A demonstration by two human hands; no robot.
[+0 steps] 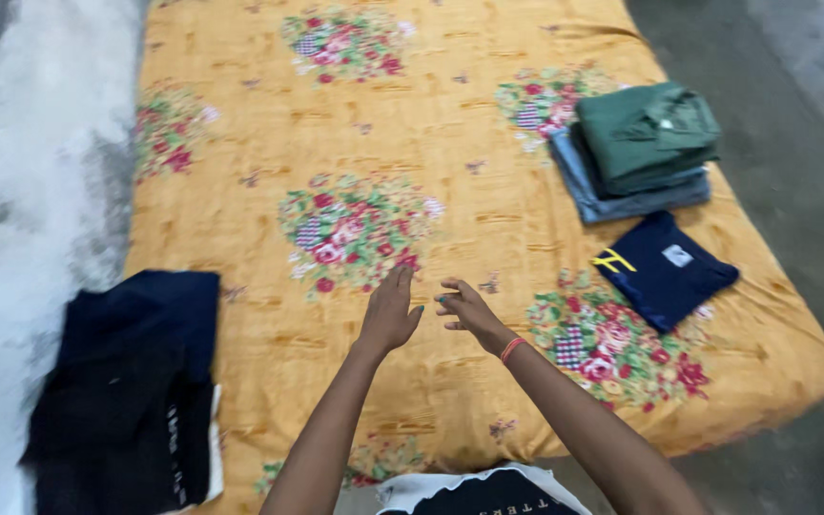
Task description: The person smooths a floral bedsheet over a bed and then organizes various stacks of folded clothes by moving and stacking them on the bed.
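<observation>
Both hands hover empty over the orange flowered bedsheet: left hand flat, fingers together; right hand loosely curled. Nearest clothing, a dark pile, lies well left.

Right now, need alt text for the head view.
Two bare hands, left hand and right hand, hover empty over an orange floral mattress. Folded clothes lie right: green shirt on blue jeans, navy shirt. Dark clothing pile lies left.

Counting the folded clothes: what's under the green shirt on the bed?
Under the green shirt lies a folded blue-grey garment, with only its edges showing. Anything beneath it is hidden.
</observation>
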